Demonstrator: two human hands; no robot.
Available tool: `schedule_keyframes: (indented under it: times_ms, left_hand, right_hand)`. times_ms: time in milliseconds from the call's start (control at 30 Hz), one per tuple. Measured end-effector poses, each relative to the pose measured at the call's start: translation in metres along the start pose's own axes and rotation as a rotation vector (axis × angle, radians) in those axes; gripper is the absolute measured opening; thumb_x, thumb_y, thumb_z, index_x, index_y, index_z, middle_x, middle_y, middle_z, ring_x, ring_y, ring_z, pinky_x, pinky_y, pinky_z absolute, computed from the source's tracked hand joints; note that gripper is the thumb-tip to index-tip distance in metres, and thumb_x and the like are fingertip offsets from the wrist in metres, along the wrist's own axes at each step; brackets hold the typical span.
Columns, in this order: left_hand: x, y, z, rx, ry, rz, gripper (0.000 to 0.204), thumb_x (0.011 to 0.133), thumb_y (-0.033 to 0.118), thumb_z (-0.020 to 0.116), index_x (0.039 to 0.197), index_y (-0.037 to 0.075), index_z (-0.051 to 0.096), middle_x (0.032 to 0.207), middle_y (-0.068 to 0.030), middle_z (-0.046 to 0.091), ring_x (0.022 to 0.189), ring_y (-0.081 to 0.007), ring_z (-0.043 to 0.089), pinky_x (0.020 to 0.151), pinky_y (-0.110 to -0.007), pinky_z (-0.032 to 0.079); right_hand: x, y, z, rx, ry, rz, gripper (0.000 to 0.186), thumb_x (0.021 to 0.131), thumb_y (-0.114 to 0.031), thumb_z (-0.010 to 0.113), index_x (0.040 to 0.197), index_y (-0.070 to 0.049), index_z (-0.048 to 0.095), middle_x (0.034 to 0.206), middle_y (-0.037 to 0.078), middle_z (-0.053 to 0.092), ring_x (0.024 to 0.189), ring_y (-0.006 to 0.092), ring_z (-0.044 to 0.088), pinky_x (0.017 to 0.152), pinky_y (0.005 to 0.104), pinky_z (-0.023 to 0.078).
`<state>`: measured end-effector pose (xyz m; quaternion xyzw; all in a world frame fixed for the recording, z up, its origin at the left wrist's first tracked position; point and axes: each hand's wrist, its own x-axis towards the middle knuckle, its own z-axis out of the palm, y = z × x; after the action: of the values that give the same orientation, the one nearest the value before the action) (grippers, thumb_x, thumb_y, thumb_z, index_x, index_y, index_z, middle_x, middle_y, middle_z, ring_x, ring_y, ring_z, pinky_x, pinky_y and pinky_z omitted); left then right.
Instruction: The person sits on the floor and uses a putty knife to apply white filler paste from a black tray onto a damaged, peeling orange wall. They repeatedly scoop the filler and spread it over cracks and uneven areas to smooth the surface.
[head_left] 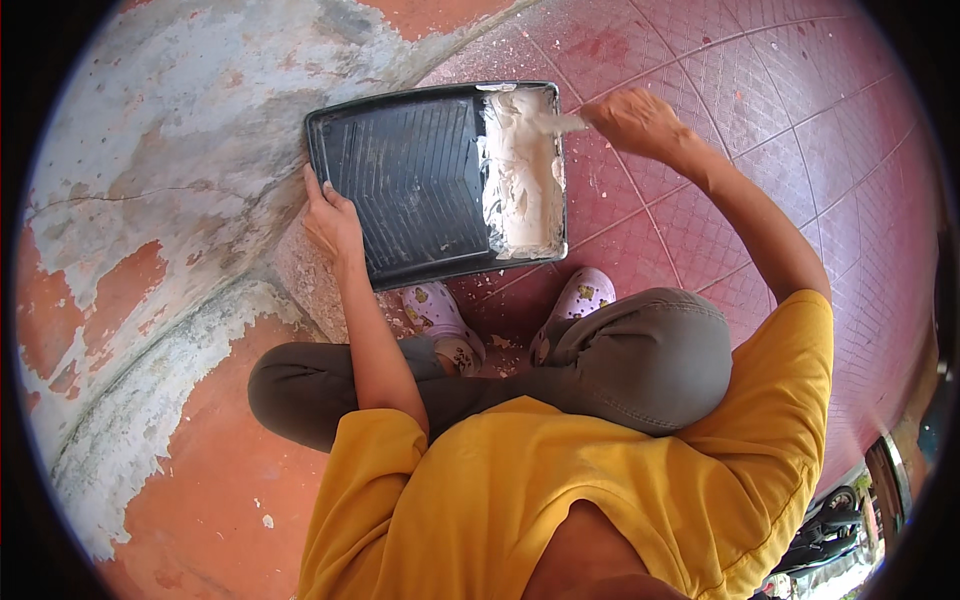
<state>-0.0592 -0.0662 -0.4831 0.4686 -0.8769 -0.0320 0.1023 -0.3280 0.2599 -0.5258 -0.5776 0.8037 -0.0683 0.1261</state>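
A black paint tray point(400, 180) with a ribbed slope is held level in front of me. White paste point(525, 190), thick and ridged, fills its right end and smears over the rim there. My left hand point(335, 220) grips the tray's left edge, fingers going under it and thumb along the side. Over the tray's right rim, my right hand point(635, 122) is closed around a putty knife point(562, 123). Its blade, blurred and pale with paste, reaches over the filling; the handle is hidden in my fist.
My feet in lilac clogs point(437, 308) are just below the tray. Red textured tiles point(760, 130) spread to the right. At the left stands a wall point(150, 180) with flaking white and orange paint. A motorcycle point(825, 535) shows at the lower right.
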Motion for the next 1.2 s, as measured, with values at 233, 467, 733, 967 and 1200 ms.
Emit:
schedule_keyframes:
  times_ms: [233,467,733,967,1200]
  left_hand:
    - [-0.001,0.003,-0.001,-0.01,0.064,0.047,0.045,0.093,0.017,0.053,0.138,0.016,0.05,0.077,-0.0262,0.066,0.07,-0.0416,0.065,0.064,-0.048,0.05]
    - [-0.002,0.008,-0.009,-0.008,0.034,0.005,0.044,0.093,0.018,0.053,0.137,0.017,0.052,0.08,-0.027,0.067,0.071,-0.0423,0.065,0.066,-0.048,0.05]
    - [-0.003,0.016,-0.019,-0.006,0.021,0.007,0.044,0.093,0.017,0.053,0.137,0.019,0.052,0.082,-0.025,0.068,0.075,-0.0419,0.066,0.067,-0.047,0.052]
    - [-0.002,0.038,-0.038,-0.03,0.013,0.036,0.045,0.093,0.016,0.053,0.137,0.02,0.051,0.084,-0.0231,0.069,0.076,-0.0405,0.067,0.068,-0.047,0.052]
    - [-0.002,0.04,-0.041,-0.038,0.02,0.05,0.045,0.092,0.016,0.053,0.137,0.02,0.051,0.084,-0.0231,0.069,0.076,-0.0403,0.067,0.068,-0.047,0.052]
  right_hand:
    - [-0.025,-0.021,0.001,0.257,-0.102,0.143,0.013,0.087,-0.013,0.052,0.086,-0.005,0.062,0.073,0.019,0.064,0.071,0.0396,0.064,0.062,0.0492,0.05]
    - [-0.022,-0.03,-0.009,0.181,-0.062,0.178,0.013,0.086,-0.011,0.052,0.085,-0.004,0.062,0.072,0.019,0.064,0.069,0.0388,0.065,0.06,0.0483,0.05]
    - [-0.025,-0.039,-0.001,0.031,0.016,0.055,0.008,0.076,-0.005,0.057,0.073,-0.002,0.064,0.067,0.017,0.064,0.063,0.0338,0.066,0.054,0.0442,0.05]
    - [-0.028,-0.058,-0.016,-0.129,0.053,-0.05,0.008,0.075,-0.006,0.059,0.07,-0.005,0.064,0.068,0.013,0.064,0.066,0.028,0.066,0.058,0.0375,0.05]
    - [-0.035,-0.071,-0.012,-0.21,0.086,-0.088,0.008,0.076,-0.007,0.059,0.07,-0.007,0.064,0.07,0.009,0.065,0.067,0.0237,0.066,0.057,0.0353,0.048]
